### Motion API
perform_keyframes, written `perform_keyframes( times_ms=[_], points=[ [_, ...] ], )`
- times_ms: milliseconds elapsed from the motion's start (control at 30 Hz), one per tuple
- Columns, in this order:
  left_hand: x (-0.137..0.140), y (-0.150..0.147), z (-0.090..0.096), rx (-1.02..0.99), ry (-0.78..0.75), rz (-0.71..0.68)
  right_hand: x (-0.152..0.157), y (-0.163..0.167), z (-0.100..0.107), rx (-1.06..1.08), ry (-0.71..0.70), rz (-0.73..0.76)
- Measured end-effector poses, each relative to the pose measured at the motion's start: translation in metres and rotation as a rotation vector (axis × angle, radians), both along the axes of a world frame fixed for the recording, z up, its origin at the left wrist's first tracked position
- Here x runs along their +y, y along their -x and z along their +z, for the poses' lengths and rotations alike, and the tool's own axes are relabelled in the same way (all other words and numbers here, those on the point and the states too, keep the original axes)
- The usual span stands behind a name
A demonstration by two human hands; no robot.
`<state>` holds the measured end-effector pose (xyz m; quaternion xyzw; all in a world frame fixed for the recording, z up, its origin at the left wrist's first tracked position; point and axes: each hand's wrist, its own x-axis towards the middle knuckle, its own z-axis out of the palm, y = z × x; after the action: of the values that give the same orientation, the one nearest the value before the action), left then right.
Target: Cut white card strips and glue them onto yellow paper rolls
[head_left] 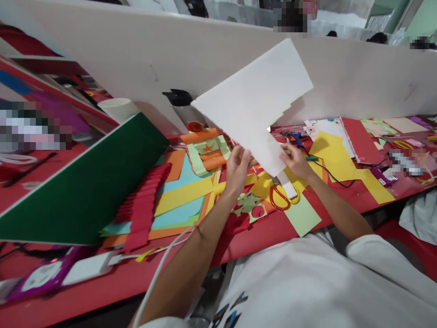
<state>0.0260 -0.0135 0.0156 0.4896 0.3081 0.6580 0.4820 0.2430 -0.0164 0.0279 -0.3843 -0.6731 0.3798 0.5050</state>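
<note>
A large white board (254, 95) with a stepped notch cut in its right side is held up, tilted, over the table. My left hand (238, 166) pinches its lower left edge. With thumb and fingers, my right hand (296, 159) grips its lower right edge. Below the board lie scissors with red and yellow handles (280, 200) and a small white strip (287, 184). Red and pale green paper cutouts (249, 207) are close under my left hand. A pale green sheet (302, 214) lies near the table's front edge.
A dark green board (85, 182) leans at the left, beside pleated red paper (145, 205). Behind are a jug with a black lid (182, 107) and a white partition (119, 50). A blue glue gun (297, 138) with a cord, yellow sheets (332, 157) and a purple power strip (44, 275) lie around.
</note>
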Motion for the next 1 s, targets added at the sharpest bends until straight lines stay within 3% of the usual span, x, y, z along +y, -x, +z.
perform_keyframes(
  times_ms=[167,300,400,467,567,667,733,800,900,1000],
  points=[
    [-0.004,0.004,-0.011,0.638,-0.279,-0.026,0.017,-0.063,0.019,-0.169,-0.218,-0.462],
    [-0.009,-0.001,-0.023,1.019,-0.591,-0.249,0.017,-0.117,0.022,-0.489,-0.160,-0.708],
    [-0.015,-0.008,-0.029,1.181,-0.768,-0.461,0.017,-0.143,0.011,-0.673,-0.058,-0.723],
    [-0.018,-0.013,-0.031,1.253,-0.825,-0.528,0.018,-0.153,0.003,-0.753,0.023,-0.743],
    [-0.021,-0.017,-0.031,1.283,-0.858,-0.525,0.018,-0.157,-0.002,-0.837,0.073,-0.842],
    [-0.021,-0.018,-0.030,1.277,-0.863,-0.485,0.016,-0.146,0.006,-0.852,-0.032,-0.922],
    [-0.020,-0.018,-0.030,1.278,-0.840,-0.467,0.013,-0.132,0.015,-0.771,-0.138,-0.795],
    [-0.019,-0.018,-0.030,1.280,-0.818,-0.454,0.008,-0.113,0.022,-0.630,-0.192,-0.527],
    [-0.017,-0.018,-0.030,1.262,-0.805,-0.394,-0.001,-0.084,0.027,-0.527,-0.137,-0.151],
    [-0.015,-0.015,-0.028,1.207,-0.744,-0.215,-0.009,-0.060,0.027,-0.527,-0.071,0.138]
  ],
)
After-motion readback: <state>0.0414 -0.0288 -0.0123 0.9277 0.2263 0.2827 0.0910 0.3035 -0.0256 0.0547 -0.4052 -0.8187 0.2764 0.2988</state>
